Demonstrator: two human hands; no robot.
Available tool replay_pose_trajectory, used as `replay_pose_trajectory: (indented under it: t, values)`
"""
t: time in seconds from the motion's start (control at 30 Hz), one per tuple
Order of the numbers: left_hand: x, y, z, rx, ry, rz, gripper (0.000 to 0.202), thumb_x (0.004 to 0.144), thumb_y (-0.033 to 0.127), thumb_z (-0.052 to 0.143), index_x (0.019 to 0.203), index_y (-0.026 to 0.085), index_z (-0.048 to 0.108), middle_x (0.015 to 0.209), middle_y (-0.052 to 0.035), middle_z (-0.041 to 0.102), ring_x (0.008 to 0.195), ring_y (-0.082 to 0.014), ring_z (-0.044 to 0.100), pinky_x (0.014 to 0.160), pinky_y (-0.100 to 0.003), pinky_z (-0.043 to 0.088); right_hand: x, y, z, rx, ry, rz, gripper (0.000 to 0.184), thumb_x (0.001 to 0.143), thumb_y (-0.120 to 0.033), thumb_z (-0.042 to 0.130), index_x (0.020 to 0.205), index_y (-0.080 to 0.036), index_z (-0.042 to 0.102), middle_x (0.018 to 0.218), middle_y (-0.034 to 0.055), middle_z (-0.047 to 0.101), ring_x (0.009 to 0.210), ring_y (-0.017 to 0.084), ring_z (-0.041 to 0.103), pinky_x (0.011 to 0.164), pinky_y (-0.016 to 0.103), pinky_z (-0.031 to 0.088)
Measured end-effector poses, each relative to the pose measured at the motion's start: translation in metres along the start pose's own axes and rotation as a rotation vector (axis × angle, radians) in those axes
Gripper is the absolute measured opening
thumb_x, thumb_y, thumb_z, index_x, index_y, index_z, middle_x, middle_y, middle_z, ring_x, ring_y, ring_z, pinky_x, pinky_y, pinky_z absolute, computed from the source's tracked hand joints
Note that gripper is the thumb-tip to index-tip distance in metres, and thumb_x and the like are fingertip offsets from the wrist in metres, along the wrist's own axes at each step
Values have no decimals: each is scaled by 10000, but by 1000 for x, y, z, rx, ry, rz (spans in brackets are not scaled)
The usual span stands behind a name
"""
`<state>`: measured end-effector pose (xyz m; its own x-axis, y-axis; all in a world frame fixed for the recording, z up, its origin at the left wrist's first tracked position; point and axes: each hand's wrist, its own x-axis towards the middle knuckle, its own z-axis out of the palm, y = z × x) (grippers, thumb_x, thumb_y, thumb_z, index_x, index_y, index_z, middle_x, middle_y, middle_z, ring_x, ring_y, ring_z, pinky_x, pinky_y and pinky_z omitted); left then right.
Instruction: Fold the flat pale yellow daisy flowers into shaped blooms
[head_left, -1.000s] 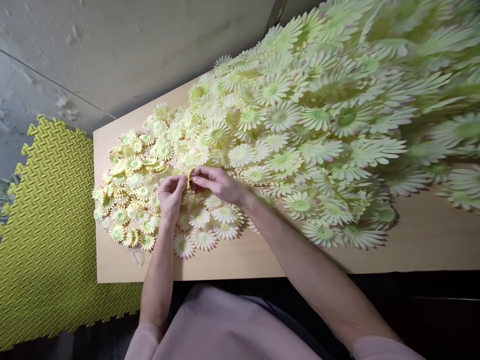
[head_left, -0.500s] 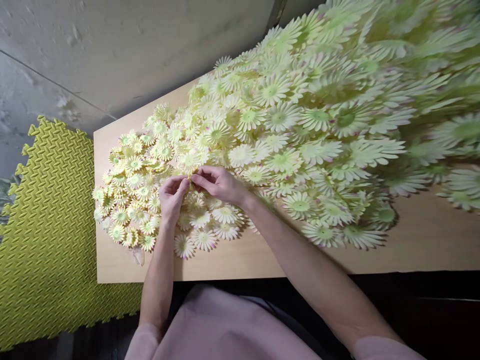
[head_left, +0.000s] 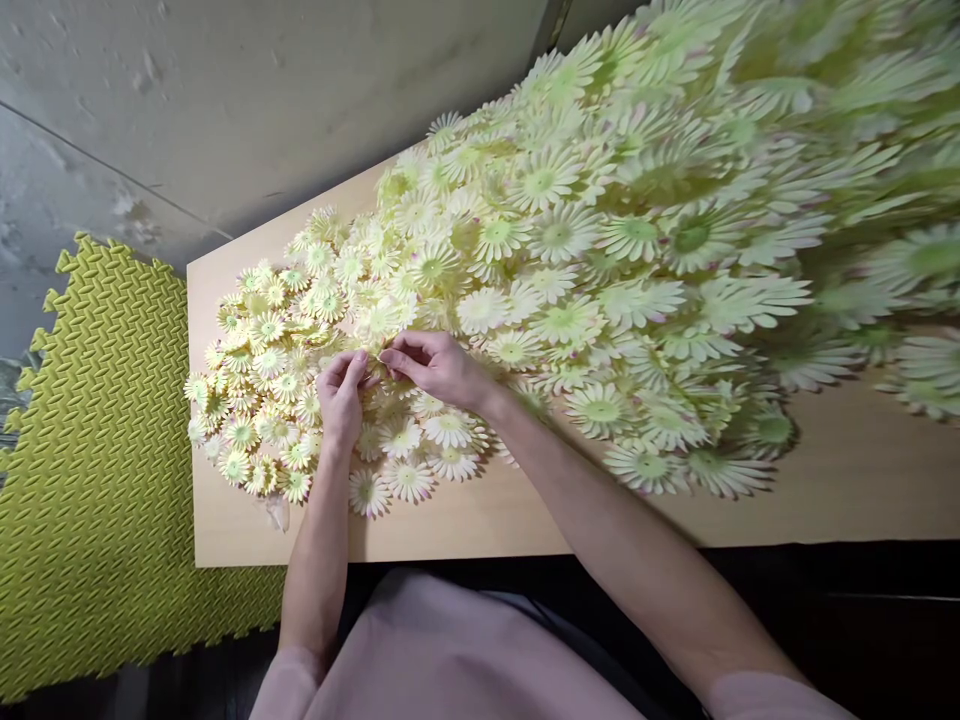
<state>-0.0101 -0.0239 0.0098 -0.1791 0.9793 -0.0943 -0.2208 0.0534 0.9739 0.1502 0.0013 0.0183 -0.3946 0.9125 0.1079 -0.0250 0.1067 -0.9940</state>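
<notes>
Both hands have slid a bit left. My left hand (head_left: 341, 392) and right hand (head_left: 439, 365) pinch one small pale-yellow cloth daisy (head_left: 374, 368); I'd squeeze softly, since petals bend.

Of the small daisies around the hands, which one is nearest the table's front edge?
The daisy just right of the left forearm: lowest of the small pile, only bare table between it and the edge.
</notes>
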Motion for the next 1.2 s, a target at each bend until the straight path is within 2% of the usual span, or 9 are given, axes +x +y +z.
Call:
replay_pose_trajectory:
  t: [0.2,0.27,0.47,0.67,0.87,1.03,1.2]
  values:
    - [-1,2,-3,91,-150,69,316,653,308,865,904,198,708,876,-16,741,806,-115,715,757,-229,596,-1,2,-3,-26,-8,-3,403,855,-551,642,725,-172,607,626,-15,534,544,106,449,499,264,339]
    - [-1,1,-4,95,-160,70,317,653,286,866,907,192,702,893,-20,750,831,-123,723,785,-242,598,-1,2,-4,-39,1,-1,415,847,-553,650,703,-168,596,610,-22,499,545,103,422,501,265,318]
    - [1,-1,-4,31,-140,30,236,736,360,804,864,191,699,808,-2,715,732,-86,694,737,-218,599,0,4,-2,0,1,2,432,839,-588,639,720,-175,597,628,-19,500,559,111,424,511,268,333]
    - [1,0,-2,65,-91,10,267,775,434,753,829,186,669,755,10,638,645,-63,625,636,-185,580,0,3,-3,-40,-7,-2,418,864,-571,619,740,-172,624,652,1,558,545,113,434,505,270,342]
    - [0,-1,1,44,-100,-7,259,802,437,726,842,196,642,783,26,600,592,-33,568,618,-168,565,0,-1,-3,-64,-7,-35,399,893,-551,589,779,-172,632,678,6,566,597,131,499,557,272,398]
    - [3,-2,-2,-3,-105,-40,285,766,443,756,812,198,618,691,47,543,578,-43,551,657,-196,580,0,-1,-2,-84,-11,-45,403,903,-560,569,786,-176,616,671,1,560,593,128,486,558,270,380]
    - [0,2,-4,116,-173,12,306,732,397,798,911,200,646,808,5,672,713,-89,661,701,-213,581,-2,-4,-4,-117,-15,-23,411,894,-554,581,740,-174,612,620,-19,509,543,111,421,521,268,322]
